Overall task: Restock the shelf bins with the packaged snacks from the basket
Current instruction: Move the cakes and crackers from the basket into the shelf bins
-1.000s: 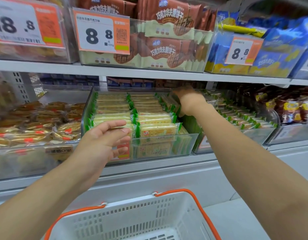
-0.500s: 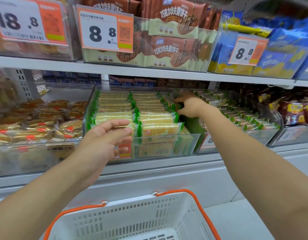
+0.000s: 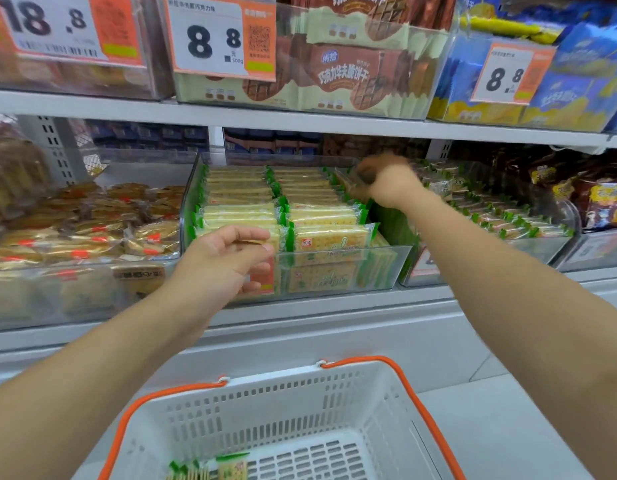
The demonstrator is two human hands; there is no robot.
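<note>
A clear shelf bin [image 3: 386, 268] on the middle shelf holds rows of green-edged cracker packs [image 3: 329, 233]. My left hand [image 3: 224, 265] hovers at the bin's front left corner, its fingers loosely curled, thumb over the front pack, gripping nothing I can make out. My right hand [image 3: 386, 181] reaches to the bin's right rear and is blurred. Its fingers curl down among the packs there, and whether they hold one is unclear. Below, the white basket [image 3: 283, 403] with orange handles holds a few green cracker packs [image 3: 210, 471] at its near edge.
A second bin of small green packs [image 3: 501, 220] stands to the right, and a bin of golden wrapped snacks [image 3: 75, 237] to the left. The upper shelf [image 3: 300, 117] carries brown and blue biscuit packs behind price tags. The white shelf base [image 3: 335, 337] runs below.
My right hand moved right and slightly back, from the bin's middle rear to its right rear corner. My left hand's fingers went from straight to loosely curled. The view has tilted slightly upward.
</note>
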